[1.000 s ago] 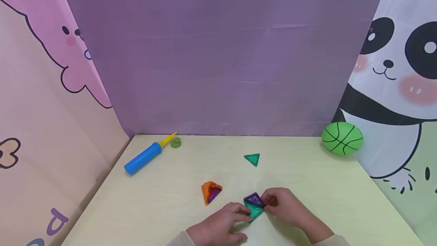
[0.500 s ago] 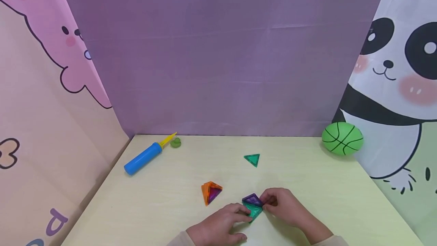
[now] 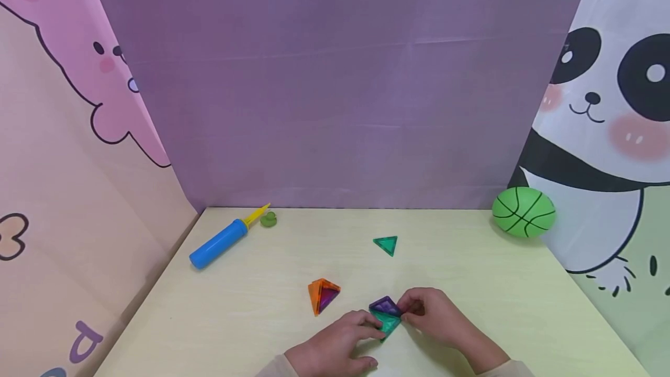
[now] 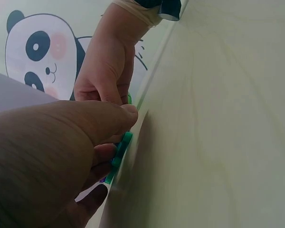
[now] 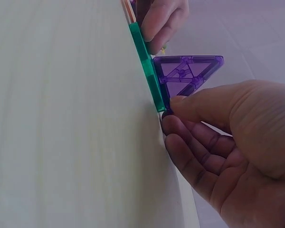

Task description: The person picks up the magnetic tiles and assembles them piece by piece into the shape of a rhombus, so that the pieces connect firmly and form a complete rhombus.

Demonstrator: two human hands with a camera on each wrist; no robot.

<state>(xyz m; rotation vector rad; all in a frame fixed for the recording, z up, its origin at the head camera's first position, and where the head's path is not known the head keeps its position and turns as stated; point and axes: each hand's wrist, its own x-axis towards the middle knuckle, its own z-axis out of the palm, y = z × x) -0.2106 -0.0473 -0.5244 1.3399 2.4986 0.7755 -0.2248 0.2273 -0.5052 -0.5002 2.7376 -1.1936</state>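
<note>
On the table, a green translucent magnetic tile [image 3: 388,323] lies flat under the fingertips of my left hand [image 3: 339,343]. Those fingers are extended and rest on it, with the thumb apart, lower on the tabletop. My right hand [image 3: 433,317] pinches a corner of a purple triangular magnetic tile [image 5: 183,73] between thumb and fingers. In the right wrist view the purple tile stands up off the green tile [image 5: 145,64], edge against it. To the left sits a small orange and purple tile pyramid [image 3: 316,295].
Farther back lies a small green triangular tile [image 3: 386,245]. A blue pump [image 3: 218,244] with a yellow nozzle and a small green toy [image 3: 268,220] are at the back left. A green ball [image 3: 523,212] sits at the back right corner.
The purple and green tiles have slid slightly to the left, and the purple tile's slant has changed a little. Both hands keep nearly the same positions.
</note>
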